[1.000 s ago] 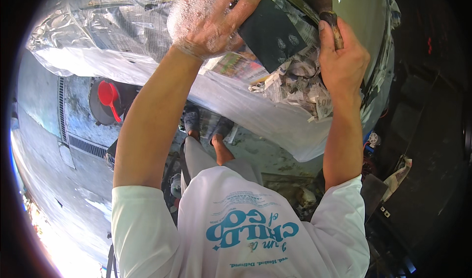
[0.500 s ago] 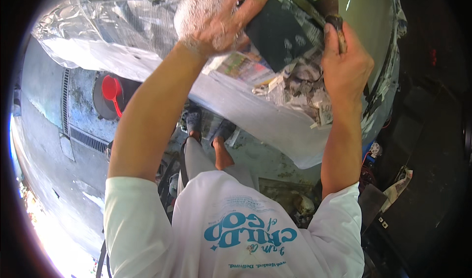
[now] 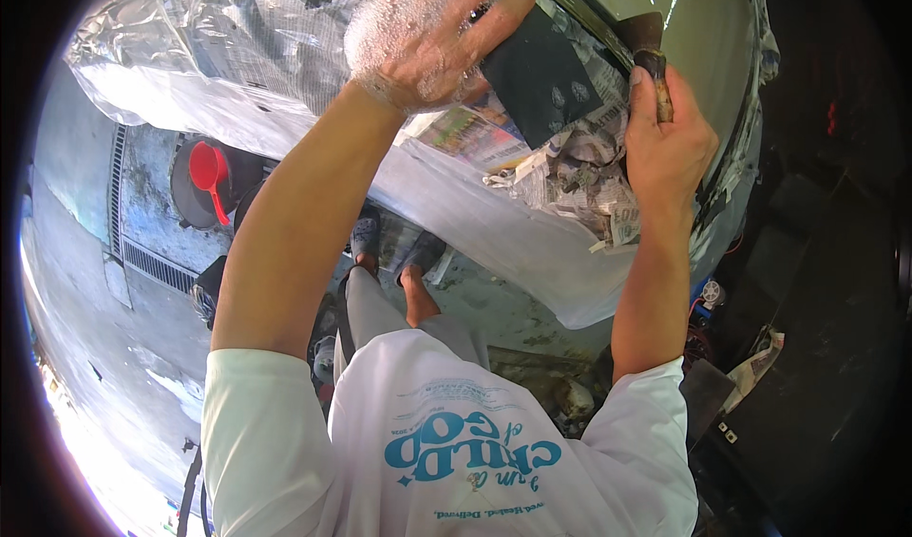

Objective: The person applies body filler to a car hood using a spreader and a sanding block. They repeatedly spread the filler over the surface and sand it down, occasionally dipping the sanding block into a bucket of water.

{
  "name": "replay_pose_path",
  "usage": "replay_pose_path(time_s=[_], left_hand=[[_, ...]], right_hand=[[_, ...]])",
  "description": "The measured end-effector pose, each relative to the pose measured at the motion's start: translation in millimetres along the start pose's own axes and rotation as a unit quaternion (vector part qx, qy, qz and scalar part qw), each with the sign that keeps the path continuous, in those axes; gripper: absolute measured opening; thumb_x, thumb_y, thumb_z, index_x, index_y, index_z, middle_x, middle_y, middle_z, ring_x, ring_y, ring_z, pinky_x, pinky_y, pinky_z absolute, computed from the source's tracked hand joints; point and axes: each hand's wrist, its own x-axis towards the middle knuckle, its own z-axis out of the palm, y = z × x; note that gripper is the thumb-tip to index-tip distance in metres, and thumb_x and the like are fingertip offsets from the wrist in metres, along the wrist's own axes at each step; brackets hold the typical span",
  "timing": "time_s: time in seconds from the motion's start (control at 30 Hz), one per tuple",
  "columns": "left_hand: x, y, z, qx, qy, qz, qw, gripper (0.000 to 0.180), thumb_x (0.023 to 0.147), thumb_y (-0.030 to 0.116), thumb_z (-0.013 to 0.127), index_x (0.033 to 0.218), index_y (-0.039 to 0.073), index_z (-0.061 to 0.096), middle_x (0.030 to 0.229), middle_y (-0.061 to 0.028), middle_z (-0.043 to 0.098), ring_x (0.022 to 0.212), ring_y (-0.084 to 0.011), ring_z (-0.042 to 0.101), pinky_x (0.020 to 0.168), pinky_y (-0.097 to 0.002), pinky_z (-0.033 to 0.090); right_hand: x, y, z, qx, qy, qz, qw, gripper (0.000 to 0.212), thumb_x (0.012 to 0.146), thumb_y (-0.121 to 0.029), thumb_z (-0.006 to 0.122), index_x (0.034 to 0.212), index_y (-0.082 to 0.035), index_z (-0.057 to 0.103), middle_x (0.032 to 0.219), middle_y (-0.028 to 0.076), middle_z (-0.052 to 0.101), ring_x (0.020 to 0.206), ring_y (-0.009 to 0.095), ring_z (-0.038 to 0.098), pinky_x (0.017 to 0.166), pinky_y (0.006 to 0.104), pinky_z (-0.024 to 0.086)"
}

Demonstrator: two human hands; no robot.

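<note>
White suds cover much of my left hand, up at the top of the view. Its bent fingers grip a dark, flat sheet of sandpaper with wet drops on it. My right hand is closed round the worn handle of a putty knife, thumb along the handle. The knife's brownish blade points away from me, by the dark edge strip of a glossy pale car panel. Newspaper masking, crumpled in places, lies below the sheet, between my hands.
Clear plastic film covers the car body on the left. A red dipper rests on a dark round container at the left, near a floor drain grate. Dark clutter stands at the right, with a crumpled paper strip.
My left hand and the sandpaper have shifted slightly right and down. The putty knife sits a little lower in view. Both grips look the same.
</note>
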Motion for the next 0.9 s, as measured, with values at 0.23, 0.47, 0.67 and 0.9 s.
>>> replay_pose_path(time_s=[0.23, 0.47, 0.67, 0.9], left_hand=[[-6, -8, 6, 0.025, 0.019, 0.018, 0.999, 0.071, 0.086, 0.030, 0.080, 0.150, 0.008, 0.061, 0.144, -0.0170, 0.054, 0.127, -0.0381, 0.061, 0.108, -0.0476, 0.051], [1, -3, 0, 0.038, 0.001, 0.007, 0.999, 0.074, 0.084, 0.030, 0.080, 0.151, 0.005, 0.059, 0.144, -0.0174, 0.055, 0.127, -0.0378, 0.061, 0.110, -0.0481, 0.050], [5, 11, -17, 0.119, -0.013, 0.016, 0.993, 0.074, 0.083, 0.031, 0.080, 0.150, 0.007, 0.060, 0.143, -0.0149, 0.057, 0.122, -0.0357, 0.064, 0.108, -0.0450, 0.053], [22, 14, -25, 0.110, -0.056, -0.004, 0.992, 0.062, 0.075, 0.032, 0.079, 0.131, 0.008, 0.066, 0.114, -0.0119, 0.065, 0.100, -0.0346, 0.070, 0.080, -0.0494, 0.057]], right_hand=[[1, -7, 7, -0.003, 0.005, -0.010, 1.000, 0.028, 0.098, -0.020, 0.079, 0.113, 0.003, 0.075, 0.081, 0.018, 0.071, 0.064, 0.036, 0.067, 0.062, 0.0420, 0.052], [5, 0, 9, -0.033, 0.017, -0.051, 0.998, 0.024, 0.097, -0.018, 0.078, 0.111, 0.001, 0.075, 0.085, 0.019, 0.072, 0.066, 0.038, 0.068, 0.062, 0.0440, 0.052], [2, -1, 8, -0.029, 0.034, -0.052, 0.998, 0.020, 0.098, -0.018, 0.077, 0.108, 0.000, 0.074, 0.086, 0.020, 0.071, 0.068, 0.039, 0.068, 0.062, 0.0441, 0.051], [-4, 4, 0, -0.013, -0.003, -0.012, 1.000, 0.025, 0.098, -0.019, 0.078, 0.109, 0.002, 0.073, 0.080, 0.020, 0.070, 0.060, 0.038, 0.064, 0.060, 0.0423, 0.050]])
